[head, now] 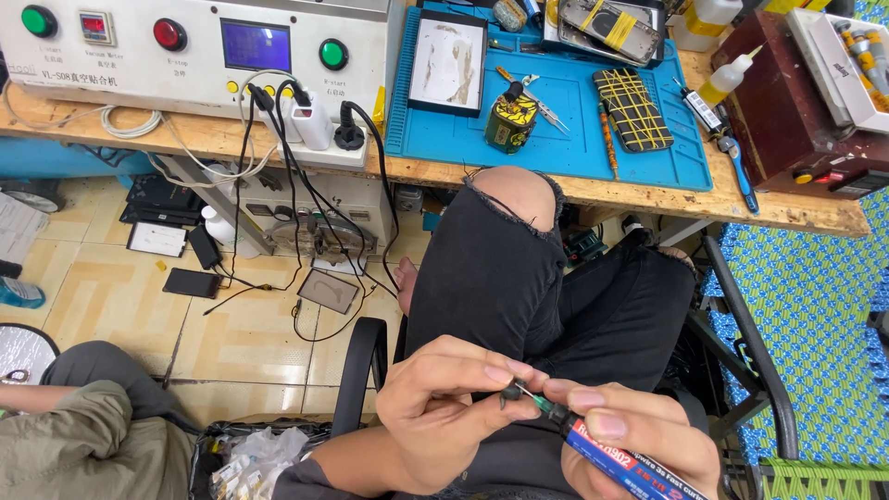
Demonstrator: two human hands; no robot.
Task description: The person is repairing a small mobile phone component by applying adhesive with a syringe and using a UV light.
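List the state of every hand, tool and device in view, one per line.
Left hand: fingertips pinching the small black cap.
Black cap: off the nozzle tip.
Right hand: gripping the blue glue tube.
Blue glue tube: uncapped, thin nozzle exposed.
Machine screen: lit blue.
Squeeze bottle: capped, tilted.

The raised knee (519, 199) stands between the hands and the bench (648, 196), blocking a straight reach. On the blue mat (565, 139), open room lies between the small yellow jar (510, 122) and the banded phone (632, 109). Cables (296, 185) hang off the bench edge at left.
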